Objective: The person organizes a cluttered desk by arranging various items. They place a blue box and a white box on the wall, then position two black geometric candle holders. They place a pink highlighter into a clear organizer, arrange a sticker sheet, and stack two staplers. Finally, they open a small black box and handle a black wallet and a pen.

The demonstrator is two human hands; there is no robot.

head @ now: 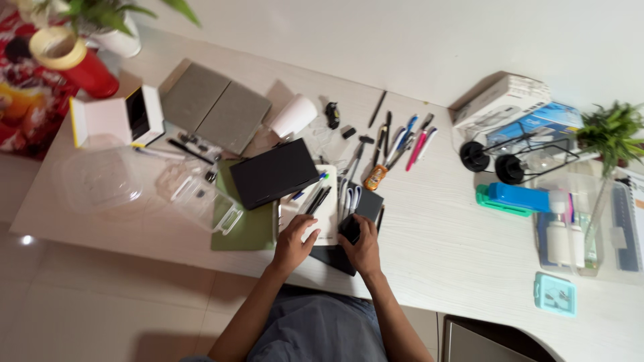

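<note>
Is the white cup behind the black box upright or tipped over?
Tipped over. The white cup lies on its side on the table, its long side flat along the surface, behind the black box.

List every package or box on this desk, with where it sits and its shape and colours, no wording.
Open carton: far left, white with yellow edges, black inside, flap open.
White box: far right, rectangular, lying tilted.
Blue-and-white pack: just right of the white box, flat.
Small teal case: near right edge, square.
Clear plastic tub: left, see-through, rounded corners.
No screens show.
</note>
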